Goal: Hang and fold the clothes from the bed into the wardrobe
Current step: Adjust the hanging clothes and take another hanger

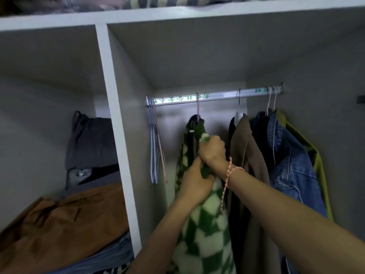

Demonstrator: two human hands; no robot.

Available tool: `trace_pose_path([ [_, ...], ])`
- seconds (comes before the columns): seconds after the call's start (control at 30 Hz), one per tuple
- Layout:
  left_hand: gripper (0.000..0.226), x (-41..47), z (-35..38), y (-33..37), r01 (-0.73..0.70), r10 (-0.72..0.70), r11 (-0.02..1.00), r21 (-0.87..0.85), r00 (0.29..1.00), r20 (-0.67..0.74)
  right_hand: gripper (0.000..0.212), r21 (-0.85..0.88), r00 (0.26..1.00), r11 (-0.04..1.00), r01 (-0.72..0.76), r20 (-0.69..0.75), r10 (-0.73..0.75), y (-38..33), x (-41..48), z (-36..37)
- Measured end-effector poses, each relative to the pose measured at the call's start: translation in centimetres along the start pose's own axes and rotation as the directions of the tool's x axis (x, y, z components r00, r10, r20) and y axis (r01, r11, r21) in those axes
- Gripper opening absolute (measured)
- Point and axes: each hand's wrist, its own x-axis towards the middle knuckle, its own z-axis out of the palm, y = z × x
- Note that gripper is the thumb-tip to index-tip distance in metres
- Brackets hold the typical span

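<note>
A green-and-white checked garment (205, 230) hangs from a pink hanger (198, 109) on the wardrobe rail (217, 95). My left hand (194, 184) grips the checked fabric at its front, just below the collar. My right hand (212, 149), with a pink-and-white string round the wrist, clutches the same fabric a little higher, near the shoulder. Both hands touch each other at the garment.
To the right on the rail hang a brown coat (248, 155), a denim jacket (288, 165) and a yellow-green garment (318, 167). Empty hangers (155, 147) dangle at the rail's left end. The left compartment holds folded brown cloth (63, 224), jeans and a grey bag (90, 141).
</note>
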Motion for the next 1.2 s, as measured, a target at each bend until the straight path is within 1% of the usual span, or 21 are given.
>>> trace_pose_path([
  [0.07, 0.046, 0.0, 0.3, 0.4, -0.02, 0.023, 0.999, -0.044, 0.998, 0.056, 0.031, 0.006, 0.997, 0.999, -0.034, -0.069, 0.034, 0.6, 0.7, -1.4],
  [0.2, 0.055, -0.3, 0.8, 0.0, 0.026, -0.004, 0.99, -0.137, 0.987, 0.158, 0.032, -0.057, 0.984, 0.996, -0.068, -0.168, 0.057, 2.3, 2.4, -5.4],
  [0.3, 0.052, -0.7, 0.5, -0.5, 0.031, -0.013, 0.99, -0.14, 0.992, 0.125, 0.035, -0.213, 0.985, 0.975, -0.062, -0.17, 0.025, 3.6, 3.1, -7.9],
  [0.4, 0.04, -1.4, 0.1, -1.2, 0.043, -0.031, 0.987, -0.156, 0.996, 0.08, 0.038, -0.338, 0.995, 0.941, -0.029, -0.1, -0.006, 4.6, 3.6, -9.3],
  [0.47, 0.039, -2.0, -0.1, -1.8, 0.06, -0.051, 0.983, -0.175, 0.997, 0.055, 0.037, -0.482, 0.995, 0.875, -0.029, -0.093, -0.018, 4.4, 3.6, -9.3],
  [0.5, 0.04, -2.2, -0.2, -1.9, 0.057, -0.051, 0.983, -0.176, 0.998, 0.039, 0.036, -0.586, 0.984, 0.81, 0.012, -0.137, -0.114, 4.1, 3.4, -9.2],
  [0.53, 0.04, -2.4, -0.4, -2.0, 0.06, -0.058, 0.981, -0.184, 0.998, 0.018, 0.038, -0.675, 0.945, 0.732, 0.089, -0.174, -0.276, 3.7, 3.3, -8.6],
  [0.57, 0.039, -2.6, -0.8, -2.2, 0.059, -0.06, 0.981, -0.184, 0.998, 0.0, 0.042, -0.731, 0.877, 0.655, 0.192, -0.171, -0.448, 3.1, 2.8, -7.5],
  [0.6, 0.038, -2.6, -0.8, -2.2, 0.049, -0.054, 0.98, -0.193, 0.998, -0.023, 0.043, -0.738, 0.775, 0.604, 0.301, -0.179, -0.606, 2.4, 2.2, -6.7],
  [0.63, 0.036, -2.7, -0.9, -2.4, 0.049, -0.059, 0.978, -0.201, 0.997, -0.047, 0.039, -0.708, 0.705, 0.572, 0.414, -0.148, -0.694, 1.6, 1.3, -5.4],
  [0.67, 0.032, -2.8, -1.0, -2.7, 0.06, -0.078, 0.974, -0.217, 0.994, -0.072, 0.03, -0.627, 0.718, 0.597, 0.501, -0.084, -0.691, 0.3, 0.2, -4.1],
  [0.7, 0.029, -2.8, -1.0, -2.8, 0.078, -0.103, 0.97, -0.231, 0.99, -0.098, 0.022, -0.487, 0.776, 0.688, 0.538, -0.032, -0.63, -1.0, -0.9, -2.8],
  [0.73, 0.029, -2.8, -1.0, -3.1, 0.088, -0.12, 0.965, -0.247, 0.986, -0.118, 0.021, -0.315, 0.869, 0.815, 0.486, 0.078, -0.489, -2.3, -1.7, -1.4],
  [0.77, 0.03, -2.8, -0.9, -3.7, 0.093, -0.128, 0.962, -0.257, 0.984, -0.124, 0.028, -0.175, 0.921, 0.916, 0.362, 0.219, -0.322, -3.5, -2.3, 0.0],
  [0.8, 0.033, -2.9, -0.7, -4.0, 0.096, -0.134, 0.96, -0.264, 0.982, -0.13, 0.036, -0.058, 0.919, 0.972, 0.229, 0.343, -0.196, -4.5, -2.7, 1.4],
  [0.83, 0.037, -3.0, -0.8, -4.5, 0.095, -0.13, 0.962, -0.255, 0.984, -0.124, 0.041, 0.03, 0.895, 0.993, 0.111, 0.432, -0.113, -5.4, -3.0, 2.7],
  [0.87, 0.039, -2.9, -0.8, -4.9, 0.085, -0.117, 0.966, -0.243, 0.986, -0.122, 0.043, 0.091, 0.872, 0.996, 0.019, 0.485, -0.061, -6.2, -3.2, 4.0],
  [0.93, 0.039, -3.0, -0.7, -5.6, 0.069, -0.102, 0.97, -0.231, 0.986, -0.13, 0.036, 0.129, 0.844, 0.988, -0.083, 0.536, 0.001, -6.9, -3.4, 6.1],
  [1.03, 0.035, -3.2, -0.4, -6.5, 0.075, -0.096, 0.982, -0.171, 0.989, -0.117, 0.014, 0.169, 0.845, 0.963, -0.209, 0.528, 0.091, -6.6, -3.7, 8.5],
  [1.07, 0.034, -3.3, -0.3, -6.9, 0.071, -0.09, 0.986, -0.152, 0.989, -0.12, 0.011, 0.191, 0.848, 0.95, -0.246, 0.518, 0.115, -6.5, -3.7, 9.0],
  [1.2, 0.041, -3.7, -0.7, -7.9, -0.031, -0.011, 0.958, -0.284, 0.989, -0.148, 0.026, 0.261, 0.893, 0.928, -0.265, 0.429, 0.134, -6.1, -3.4, 9.2],
])
